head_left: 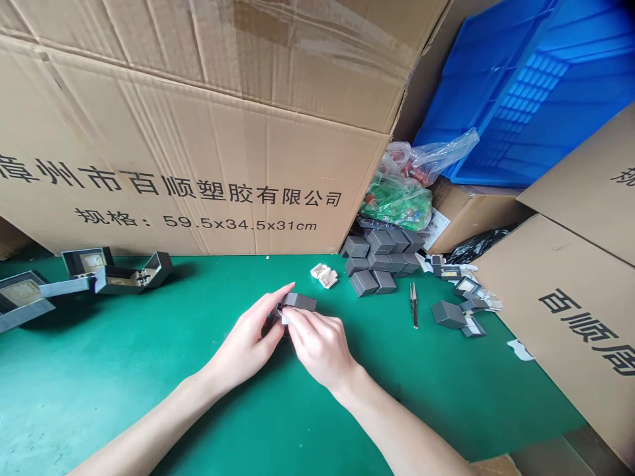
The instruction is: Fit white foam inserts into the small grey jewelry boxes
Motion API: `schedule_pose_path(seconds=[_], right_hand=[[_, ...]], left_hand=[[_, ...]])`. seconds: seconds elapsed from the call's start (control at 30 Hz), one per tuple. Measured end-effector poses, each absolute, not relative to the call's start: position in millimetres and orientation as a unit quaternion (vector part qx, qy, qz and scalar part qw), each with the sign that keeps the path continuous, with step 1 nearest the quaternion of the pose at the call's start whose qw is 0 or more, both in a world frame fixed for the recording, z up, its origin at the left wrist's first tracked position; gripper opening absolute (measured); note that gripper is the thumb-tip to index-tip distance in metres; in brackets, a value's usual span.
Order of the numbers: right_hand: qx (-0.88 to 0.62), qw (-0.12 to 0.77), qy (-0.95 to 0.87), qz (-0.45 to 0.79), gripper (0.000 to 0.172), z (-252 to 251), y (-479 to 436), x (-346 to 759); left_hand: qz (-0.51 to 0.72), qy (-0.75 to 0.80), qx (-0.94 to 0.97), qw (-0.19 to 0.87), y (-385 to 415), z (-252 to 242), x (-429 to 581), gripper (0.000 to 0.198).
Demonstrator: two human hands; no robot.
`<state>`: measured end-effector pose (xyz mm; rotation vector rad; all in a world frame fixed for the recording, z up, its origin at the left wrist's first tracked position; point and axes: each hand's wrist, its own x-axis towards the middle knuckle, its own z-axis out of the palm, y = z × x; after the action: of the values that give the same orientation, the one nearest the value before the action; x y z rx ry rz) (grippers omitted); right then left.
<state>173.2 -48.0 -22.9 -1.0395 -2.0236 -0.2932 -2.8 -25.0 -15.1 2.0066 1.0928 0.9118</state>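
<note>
Both my hands hold a small dark grey box [299,302] above the green mat [99,377]. My left hand [245,337] grips the box from the left side, and my right hand [320,345] pinches its near edge. A white scrap [284,317] shows between my fingers, and my hands hide most of the box's lower part. Nearest to my hands lie white folded pieces [324,276], just beyond the box. Steel tweezers [413,305] lie to the right.
A stack of grey boxes [377,261] stands against a large cardboard carton [183,158]. More grey boxes [449,314] and open, hinged boxes [102,272] lie on the mat. Behind are plastic bags [397,198], a blue plastic crate [526,99] and another carton [565,330].
</note>
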Motion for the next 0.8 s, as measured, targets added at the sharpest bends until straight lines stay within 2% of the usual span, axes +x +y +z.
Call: schedule_pose_path(seconds=[0.23,0.8], right_hand=[[-0.394,0.411,-0.812,-0.124,0.017,-21.1,-48.0,170.3],[-0.378,0.427,-0.808,-0.145,0.017,-19.5,-47.5,167.6]], left_hand=[[0.354,0.430,0.777,0.293,-26.0,-18.4,-1.5,0.052],[0.360,0.460,0.743,0.327,-28.1,-15.5,1.2,0.052]])
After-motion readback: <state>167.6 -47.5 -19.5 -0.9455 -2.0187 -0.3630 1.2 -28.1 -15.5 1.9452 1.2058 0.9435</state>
